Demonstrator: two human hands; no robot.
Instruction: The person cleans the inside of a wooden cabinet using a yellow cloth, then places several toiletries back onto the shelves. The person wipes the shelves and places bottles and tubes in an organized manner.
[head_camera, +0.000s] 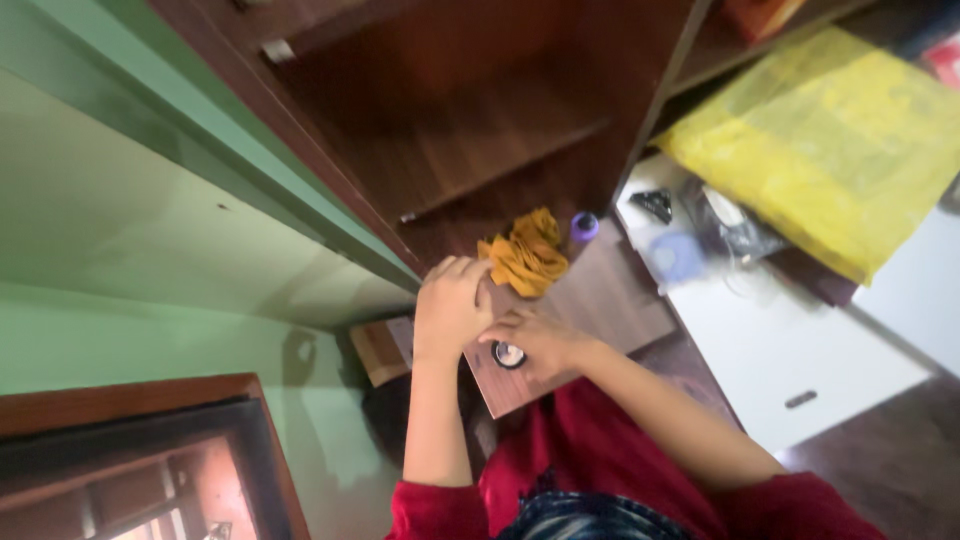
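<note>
The right hand (540, 343) has its fingers curled over a small round thing (509, 354), mostly hidden, near the tabletop (610, 300) edge. The left hand (452, 305) rests bent beside it; grip unclear. Farther back lies a crumpled yellow cloth (525, 255), with open room beside it.

A small round object (508, 354) with a dark rim and pale centre rests on a wooden board's (610, 300) near edge.

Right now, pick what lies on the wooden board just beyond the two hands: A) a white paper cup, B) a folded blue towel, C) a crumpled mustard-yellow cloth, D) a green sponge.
C: a crumpled mustard-yellow cloth lies on the wooden board just past the left hand and right hand, beside a small purple cap.
</note>
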